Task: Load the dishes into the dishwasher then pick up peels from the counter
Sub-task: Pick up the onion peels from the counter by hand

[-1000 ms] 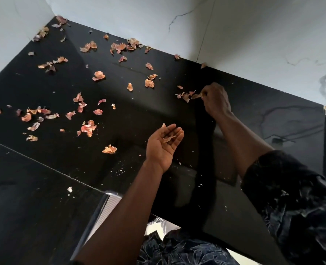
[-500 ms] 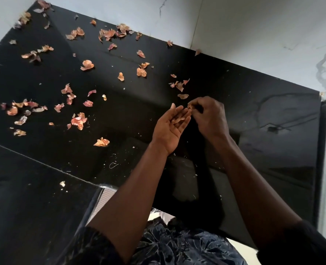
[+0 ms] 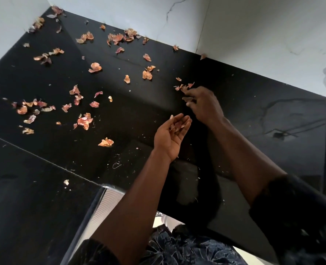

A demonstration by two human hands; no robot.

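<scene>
Several orange-pink onion peels lie scattered over the glossy black counter [image 3: 254, 134], mostly on its left and far side. My left hand [image 3: 170, 136] hovers palm up over the counter's middle, cupped, with a few peels [image 3: 177, 124] lying on its fingers. My right hand [image 3: 204, 106] is blurred, just beyond the left one, its fingers spread loosely toward a small cluster of peels [image 3: 183, 87] on the counter. I see nothing pinched in it. One larger peel [image 3: 106, 142] lies left of my left hand.
White marble walls [image 3: 254, 35] close the counter at the back and the left. A seam splits off a second black slab [image 3: 24, 207] at the lower left. A ribbed metal edge [image 3: 108, 199] shows below the counter's front, near my patterned clothing.
Half a second ago my right hand was at my left palm, putting a peel into it. It has since swung back out toward the small cluster. My left hand has stayed cupped.
</scene>
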